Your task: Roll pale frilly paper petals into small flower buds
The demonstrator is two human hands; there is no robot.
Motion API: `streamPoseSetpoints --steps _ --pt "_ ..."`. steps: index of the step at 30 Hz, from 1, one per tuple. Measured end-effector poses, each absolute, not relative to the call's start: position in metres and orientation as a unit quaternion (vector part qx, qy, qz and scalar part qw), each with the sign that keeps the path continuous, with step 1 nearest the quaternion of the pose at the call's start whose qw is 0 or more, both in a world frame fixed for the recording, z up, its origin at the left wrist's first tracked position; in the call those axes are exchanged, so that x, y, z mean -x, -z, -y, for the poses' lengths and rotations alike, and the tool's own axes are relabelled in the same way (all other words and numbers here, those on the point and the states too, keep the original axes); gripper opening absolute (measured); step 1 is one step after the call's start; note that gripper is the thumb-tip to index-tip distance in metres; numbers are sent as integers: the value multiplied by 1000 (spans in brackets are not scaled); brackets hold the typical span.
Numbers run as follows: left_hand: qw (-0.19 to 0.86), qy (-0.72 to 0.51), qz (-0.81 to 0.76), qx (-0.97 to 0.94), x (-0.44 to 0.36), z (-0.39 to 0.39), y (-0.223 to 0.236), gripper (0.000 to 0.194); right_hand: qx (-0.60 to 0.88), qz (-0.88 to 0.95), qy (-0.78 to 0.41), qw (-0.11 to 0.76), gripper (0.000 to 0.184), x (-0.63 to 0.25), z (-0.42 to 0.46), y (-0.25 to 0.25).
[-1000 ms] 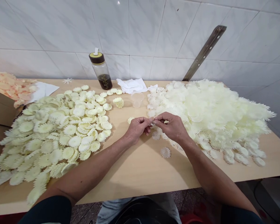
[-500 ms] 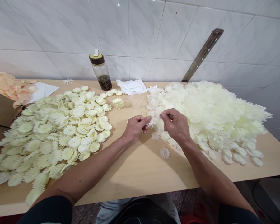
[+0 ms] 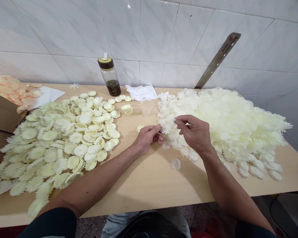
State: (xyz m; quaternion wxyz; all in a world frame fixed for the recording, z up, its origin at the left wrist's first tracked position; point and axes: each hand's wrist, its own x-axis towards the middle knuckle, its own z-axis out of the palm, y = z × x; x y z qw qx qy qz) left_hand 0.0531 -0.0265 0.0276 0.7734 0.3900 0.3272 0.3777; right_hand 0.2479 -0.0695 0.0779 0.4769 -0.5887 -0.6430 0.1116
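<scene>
My left hand (image 3: pixel 147 138) is closed in a pinch on the edge of a pale artificial flower petal disc (image 3: pixel 166 128) with a toothed rim. Just to the right, my right hand (image 3: pixel 196 133) is closed too, thumb against forefinger. Whatever lies between those fingertips is too small to make out. Both hands are over the near left edge of a large heap of whitish petal discs (image 3: pixel 218 122). A single loose disc (image 3: pixel 176 164) lies on the table below them. Another yellowish disc (image 3: pixel 140 128) is partly visible behind my left hand.
Thicker, yellowish petal discs (image 3: pixel 74 138) are piled at the left. Along the back stand a bottle of dark liquid (image 3: pixel 109 77), a small stack of discs (image 3: pixel 127 110), a clear plastic cup (image 3: pixel 146 107) and white tissue (image 3: pixel 142 92). Orange-tinted petals (image 3: pixel 15 91) lie far left; a metal bracket (image 3: pixel 217 61) leans on the wall.
My right hand has moved slightly right, widening the gap to my left hand. The disc in my left fingers now shows more of its face. The whole view has shifted a little.
</scene>
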Motion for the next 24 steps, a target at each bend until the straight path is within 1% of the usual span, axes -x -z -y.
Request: streamPoseSetpoints --steps 3,6,11,13,15,17,19,21,24 --pt "780 -386 -325 -371 -53 25 -28 54 573 681 -59 452 19 -248 70 -77" --pt "774 -393 -322 -378 -53 25 -28 49 559 699 -9 445 18 -251 70 -79" --pt "762 -390 -327 -401 -52 26 -26 41 614 656 102 426 21 -271 67 -83" --pt "758 -391 -334 -402 -53 26 -25 41 627 644 110 424 22 -276 66 -84" --pt "750 -393 -338 -410 -53 27 -24 40 628 644 69 432 23 -274 66 -84" --pt "740 -396 -343 -421 -54 28 -24 38 621 657 -10 427 25 -264 68 -84" --pt "732 -395 -348 -433 -55 30 -26 38 615 676 -91 395 27 -253 69 -81" --pt "725 -394 -348 -445 -55 32 -29 40 616 682 -147 365 29 -243 70 -77" --pt "714 -396 -338 -468 -56 34 -30 43 622 668 -204 355 25 -236 69 -70"
